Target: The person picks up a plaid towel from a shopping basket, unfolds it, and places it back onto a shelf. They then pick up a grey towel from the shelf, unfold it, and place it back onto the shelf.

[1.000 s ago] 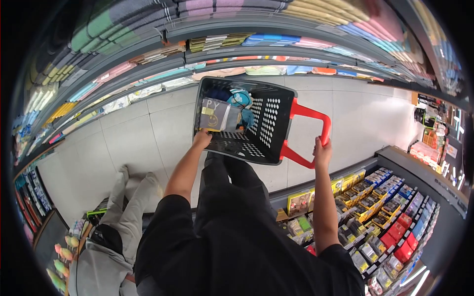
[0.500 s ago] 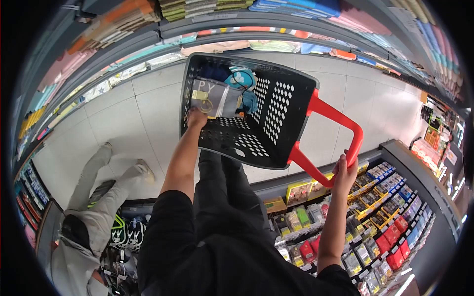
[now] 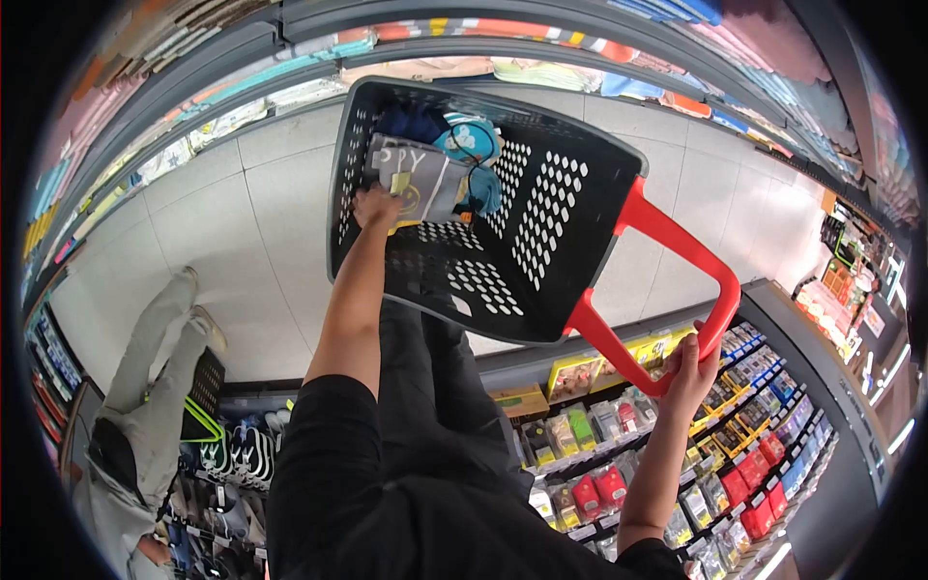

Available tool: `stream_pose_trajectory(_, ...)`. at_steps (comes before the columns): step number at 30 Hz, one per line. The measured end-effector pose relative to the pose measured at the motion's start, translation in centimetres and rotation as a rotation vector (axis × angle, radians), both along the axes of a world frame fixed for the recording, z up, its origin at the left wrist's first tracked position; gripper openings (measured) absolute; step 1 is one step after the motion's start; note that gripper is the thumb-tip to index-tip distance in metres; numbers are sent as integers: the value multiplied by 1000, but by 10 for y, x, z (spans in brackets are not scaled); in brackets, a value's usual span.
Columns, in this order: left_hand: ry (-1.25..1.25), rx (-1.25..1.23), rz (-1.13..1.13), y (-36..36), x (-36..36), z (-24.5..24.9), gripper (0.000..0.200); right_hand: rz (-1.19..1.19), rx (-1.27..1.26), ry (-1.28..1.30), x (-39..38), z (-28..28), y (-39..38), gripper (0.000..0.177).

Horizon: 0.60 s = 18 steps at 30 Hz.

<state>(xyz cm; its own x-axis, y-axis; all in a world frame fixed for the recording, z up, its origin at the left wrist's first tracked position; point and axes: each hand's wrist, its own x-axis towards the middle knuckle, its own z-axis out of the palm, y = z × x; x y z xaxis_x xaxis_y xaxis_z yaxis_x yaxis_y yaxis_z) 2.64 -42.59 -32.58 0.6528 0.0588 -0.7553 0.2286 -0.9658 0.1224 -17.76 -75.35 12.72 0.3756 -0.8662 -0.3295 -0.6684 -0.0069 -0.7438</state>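
Note:
A black shopping basket [image 3: 604,174] with diamond-shaped holes is tilted in front of me, its inside facing me. My right hand [image 3: 690,372] is closed around the lower bend of its red handle [image 3: 684,244]. Inside the basket, my left hand [image 3: 375,207] is closed at the left edge of a grey folded cloth item [image 3: 425,179]. White letters, a tag and a yellow smiley mark show on that item; the fingertips are partly hidden. Beyond it lie a blue round item [image 3: 470,138], a teal item [image 3: 485,189] and dark blue cloth [image 3: 408,122].
Shelves of folded towels [image 3: 416,70] curve along the far side above a tiled floor [image 3: 261,232]. At lower right stands a rack of small packaged goods [image 3: 604,483]. Another person in light trousers [image 3: 145,377] is at left beside a dark basket [image 3: 205,387] and hanging shoes [image 3: 242,454].
The basket has shifted slightly left, while its handle and my right hand have moved right and down. My left hand remains at the grey item. The other person's legs have moved left.

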Motion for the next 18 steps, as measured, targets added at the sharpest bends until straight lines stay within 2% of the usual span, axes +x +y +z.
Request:
stream_pose_trajectory(2,-17,-203,-12,5,-9,-16,60,-16,15,15,1,2,1,30)
stream_pose_trajectory(3,-22,-295,-3,-5,-5,18,53,-15,20,19,-1,1,-1,30)
stream_pose_trajectory(6,14,-361,-61,-13,-24,36,47,14,-10,54,3,5,-1,26)
stream_pose_trajectory(8,146,-689,187,-22,-33,86,42,57,-22,70,1,5,-3,26)
stream_pose_trajectory(10,314,-1090,620,-32,-50,123,41,56,16,41,-1,6,-4,23)
stream_pose_trajectory(12,479,-1209,826,-38,-58,173,44,81,-4,-23,-2,3,-6,23)
stream_pose_trajectory(14,563,-1275,918,-41,-64,223,46,108,9,-14,-5,4,-10,22)
stream_pose_trajectory(16,601,-1313,924,-44,-64,297,45,137,-24,0,-5,3,-12,19)
stream_pose_trajectory(18,605,-1324,893,-41,-67,349,46,168,-68,12,-8,-2,-16,17)
